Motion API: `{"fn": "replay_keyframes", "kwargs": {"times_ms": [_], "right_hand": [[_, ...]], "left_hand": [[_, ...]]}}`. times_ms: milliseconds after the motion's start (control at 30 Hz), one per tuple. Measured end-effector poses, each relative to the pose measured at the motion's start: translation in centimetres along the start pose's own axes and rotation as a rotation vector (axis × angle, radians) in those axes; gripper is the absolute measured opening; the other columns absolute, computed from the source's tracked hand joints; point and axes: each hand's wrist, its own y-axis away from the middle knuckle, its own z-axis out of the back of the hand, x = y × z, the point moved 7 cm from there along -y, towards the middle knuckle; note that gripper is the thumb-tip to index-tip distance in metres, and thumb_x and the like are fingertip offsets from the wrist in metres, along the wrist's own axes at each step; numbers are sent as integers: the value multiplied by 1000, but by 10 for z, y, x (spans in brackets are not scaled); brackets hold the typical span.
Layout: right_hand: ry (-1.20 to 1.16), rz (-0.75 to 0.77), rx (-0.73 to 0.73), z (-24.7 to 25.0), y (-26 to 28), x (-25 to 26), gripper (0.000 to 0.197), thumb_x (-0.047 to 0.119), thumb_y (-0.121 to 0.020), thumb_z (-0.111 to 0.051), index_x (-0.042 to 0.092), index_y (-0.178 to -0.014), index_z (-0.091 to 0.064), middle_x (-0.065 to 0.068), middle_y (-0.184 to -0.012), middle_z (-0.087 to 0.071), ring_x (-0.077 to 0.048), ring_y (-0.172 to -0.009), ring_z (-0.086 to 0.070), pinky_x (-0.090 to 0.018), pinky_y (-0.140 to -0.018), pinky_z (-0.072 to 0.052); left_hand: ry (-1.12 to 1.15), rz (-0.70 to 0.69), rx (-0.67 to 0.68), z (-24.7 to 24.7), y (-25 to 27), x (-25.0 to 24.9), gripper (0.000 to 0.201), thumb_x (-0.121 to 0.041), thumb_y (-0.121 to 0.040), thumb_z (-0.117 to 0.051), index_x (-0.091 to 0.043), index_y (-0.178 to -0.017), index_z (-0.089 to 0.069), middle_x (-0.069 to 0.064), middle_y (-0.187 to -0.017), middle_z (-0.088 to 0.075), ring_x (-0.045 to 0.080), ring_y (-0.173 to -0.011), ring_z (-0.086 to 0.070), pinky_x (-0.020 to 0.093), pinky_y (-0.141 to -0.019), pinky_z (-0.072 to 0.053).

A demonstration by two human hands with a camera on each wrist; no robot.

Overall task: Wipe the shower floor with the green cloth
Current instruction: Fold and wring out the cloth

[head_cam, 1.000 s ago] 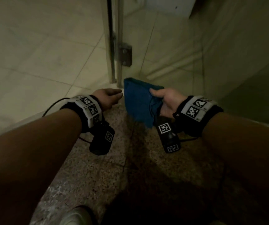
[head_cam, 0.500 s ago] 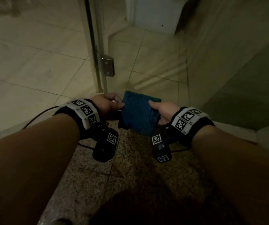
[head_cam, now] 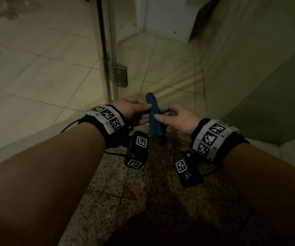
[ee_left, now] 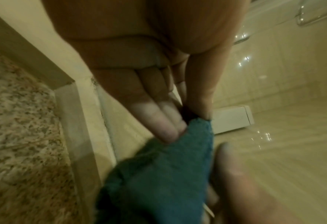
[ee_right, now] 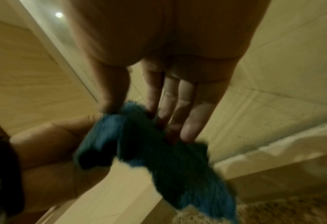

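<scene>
The teal-green terry cloth [head_cam: 154,118], folded narrow, was held at the centre of the head frame, above the speckled granite threshold [head_cam: 143,201] and off the pale tiled shower floor [head_cam: 169,68]. It was pinched by the left hand [head_cam: 131,110] and the right hand [head_cam: 176,118], thumbs against near-straight fingers. Its long axis ran up-frame, the top end pointing towards the shower. With such light fingertip pinches, the cloth could be dropped or could unfold.
</scene>
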Motion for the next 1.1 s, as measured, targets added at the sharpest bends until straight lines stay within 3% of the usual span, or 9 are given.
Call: {"fn": "replay_keyframes", "kwargs": {"times_ms": [167,300,433,567,700,833,967,1000,1100], "right_hand": [[160,76,24,0,-3,3,52,27,-82,-71,10,-128,-54,0,-107,-54,-10,-99,-53,-17,-74,-42],[213,100,74,-3,-4,7,35,18,-89,-64,10,-123,-58,8,-87,-53,-7,-87,-51,-2,-60,-37],[169,69,156,-8,-6,4,36,15,-92,-59,5,-126,-57,-3,-106,-61,-10,-92,-56,-10,-74,-41],[65,46,131,-3,-10,-4,30,10,-92,-58,4,-121,-61,6,-83,-60,11,-54,-56,-4,-54,-40],[15,36,69,2,-12,-5,23,11,-94,-55,12,-117,-60,8,-79,-58,6,-55,-57,-5,-49,-40],[28,34,58,0,-15,-5,30,13,-96,-51,2,-124,-57,-3,-98,-60,-4,-71,-53,-12,-62,-44],[68,38,54,-5,-17,-4,30,10,-95,-53,-1,-122,-58,-12,-110,-62,-12,-87,-56,-28,-87,-46],[73,43,51,-5,-17,-4,29,10,-95,-54,-1,-121,-59,-11,-107,-63,-9,-85,-58,-25,-84,-48],[19,53,58,-6,-16,-4,20,5,-93,-55,0,-111,-61,5,-75,-62,9,-51,-56,-6,-52,-42]], "left_hand": [[-61,-25,-40,1,-1,0,26,2,-86,-60,-8,-65,-49,5,-53,-62,12,-50,-64,23,-54,-57],[-136,-40,-70,4,-1,-1,25,1,-87,-60,-8,-66,-49,1,-46,-60,8,-45,-62,21,-50,-55],[-178,-11,-49,7,1,1,24,0,-89,-58,-9,-70,-47,2,-46,-61,8,-44,-62,18,-48,-53],[-124,17,-38,9,1,4,22,2,-87,-59,-11,-75,-47,2,-49,-62,10,-45,-63,19,-47,-53],[-112,22,-43,8,0,2,17,-4,-87,-61,-12,-79,-49,1,-54,-62,9,-48,-64,19,-49,-54],[-163,60,-2,6,-1,4,13,-9,-86,-64,-12,-85,-52,4,-73,-60,12,-60,-63,21,-54,-55],[-208,70,26,5,-2,10,13,-4,-86,-63,-14,-86,-55,6,-80,-62,17,-71,-61,24,-60,-55],[-211,72,37,5,-2,11,12,-3,-87,-61,-13,-86,-55,6,-80,-62,18,-72,-61,25,-61,-55],[-207,82,50,9,-4,12,14,4,-89,-54,-11,-89,-56,7,-82,-61,18,-74,-60,22,-58,-55]]}}
